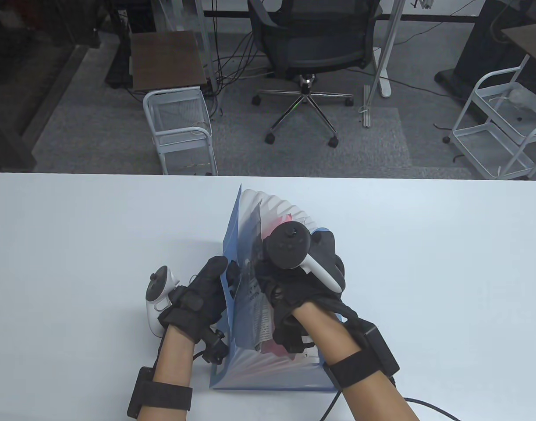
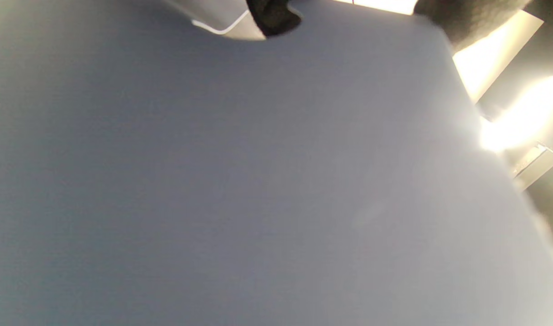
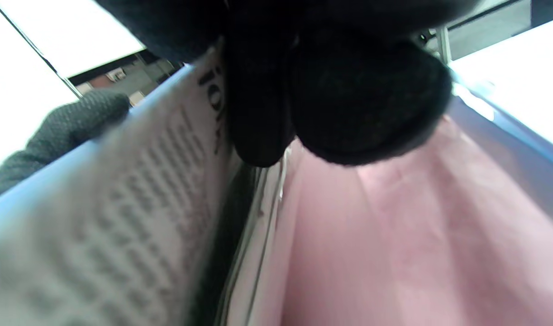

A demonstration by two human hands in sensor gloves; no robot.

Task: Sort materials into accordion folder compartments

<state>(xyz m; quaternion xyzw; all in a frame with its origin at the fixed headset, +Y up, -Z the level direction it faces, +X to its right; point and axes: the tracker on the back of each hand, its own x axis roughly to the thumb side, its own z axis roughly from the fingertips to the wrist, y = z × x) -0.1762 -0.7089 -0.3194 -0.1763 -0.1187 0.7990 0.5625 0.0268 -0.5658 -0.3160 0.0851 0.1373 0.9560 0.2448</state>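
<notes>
A blue accordion folder [image 1: 268, 377] stands open on the white table [image 1: 75, 228], its white pleats fanned out at the far end. My left hand [image 1: 208, 280] grips the folder's left cover near its top edge. My right hand [image 1: 289, 280] is down among the compartments and holds a printed sheet [image 1: 257, 307] that stands in a left compartment. The right wrist view shows my fingers [image 3: 258, 113] against the printed sheet [image 3: 122, 226], with a pink sheet [image 3: 394, 235] in a compartment to the right. The left wrist view shows only the folder's blue-grey cover [image 2: 258, 181] up close.
Beyond the table's far edge stand an office chair [image 1: 311, 52], a white wire cart [image 1: 180, 127] and a second white cart [image 1: 500, 123] at the right. A black cable [image 1: 430, 405] trails from my right wrist.
</notes>
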